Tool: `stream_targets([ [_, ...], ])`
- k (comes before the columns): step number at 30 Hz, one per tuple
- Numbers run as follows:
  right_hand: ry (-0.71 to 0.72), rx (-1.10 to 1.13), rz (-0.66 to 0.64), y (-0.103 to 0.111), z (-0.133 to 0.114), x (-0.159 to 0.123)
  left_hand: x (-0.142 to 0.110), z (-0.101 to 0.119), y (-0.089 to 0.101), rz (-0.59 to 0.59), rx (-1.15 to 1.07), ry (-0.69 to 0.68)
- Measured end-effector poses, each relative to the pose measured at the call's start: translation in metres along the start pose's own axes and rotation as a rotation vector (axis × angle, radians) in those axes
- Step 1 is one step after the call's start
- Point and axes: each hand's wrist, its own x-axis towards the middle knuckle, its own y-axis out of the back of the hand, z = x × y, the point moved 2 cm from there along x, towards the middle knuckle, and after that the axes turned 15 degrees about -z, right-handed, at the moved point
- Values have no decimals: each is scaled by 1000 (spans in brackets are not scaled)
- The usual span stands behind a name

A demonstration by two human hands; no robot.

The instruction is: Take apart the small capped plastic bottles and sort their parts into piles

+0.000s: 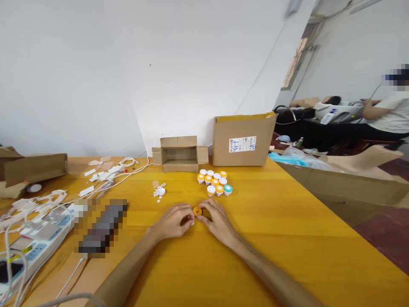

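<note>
Over the middle of the wooden table, a small orange round cap (197, 211) with a hole at its centre is pinched between the thumb and fingers of my right hand (219, 219). My left hand (175, 220) is close beside it, thumb and index finger curled together on a small white piece (192, 222) too small to make out well. Beyond my hands stands a cluster of little round containers (215, 182) with white, orange and teal tops. Left of them lie a round white part (161, 192), some small white discs (159, 199) and a clear cup (155, 184).
An open cardboard box (180, 167) and a larger labelled carton (220, 145) stand against the wall. To the left are a power strip (40, 251), tangled white cables (128, 161) and a blurred dark device (104, 228). At the right, a person (394, 113) sits beyond an open carton (335, 187).
</note>
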Motion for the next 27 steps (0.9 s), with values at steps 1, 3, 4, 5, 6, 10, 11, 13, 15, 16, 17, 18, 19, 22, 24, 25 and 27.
stream_targets([
  [1, -3, -6, -3, 0, -1, 0, 0, 0, 0, -8, 11, 7],
  [3, -8, -14, -9, 1, -2, -1, 0, -2, 1, -23, 23, 23],
  [4, -8, -16, -10, 1, -2, -1, 0, -3, 2, -29, 25, 33],
  [5, -6, -16, -10, 1, -3, -1, -1, -4, 3, -33, 27, 42],
  [6, -3, -13, -9, 2, -3, -1, -1, -5, 5, -34, 29, 52],
  [10, 22, 21, -18, 3, -4, -1, -5, -13, 15, -15, 47, 100],
  [11, 29, 29, -23, 3, -5, -1, -6, -16, 18, -8, 53, 116],
  [13, 43, 35, -32, 3, -6, -1, -9, -21, 24, 7, 67, 156],
  [15, 61, 26, -41, 2, -7, -2, -11, -26, 30, 20, 80, 200],
  [16, 73, 18, -47, 2, -8, -2, -13, -28, 32, 26, 83, 223],
  [17, 86, 9, -54, 1, -9, -2, -15, -31, 35, 32, 86, 245],
  [18, 99, 0, -59, 1, -9, -3, -16, -33, 37, 37, 87, 266],
  [19, 111, -9, -63, 1, -10, -3, -18, -35, 39, 41, 87, 285],
  [22, 141, -33, -84, 1, -12, -5, -22, -40, 43, 52, 81, 320],
  [24, 163, -52, -107, 1, -13, -6, -24, -43, 45, 65, 72, 327],
  [25, 172, -62, -119, 2, -15, -6, -24, -43, 45, 72, 66, 328],
  [27, 180, -89, -142, 3, -18, -7, -23, -43, 45, 79, 54, 326],
])
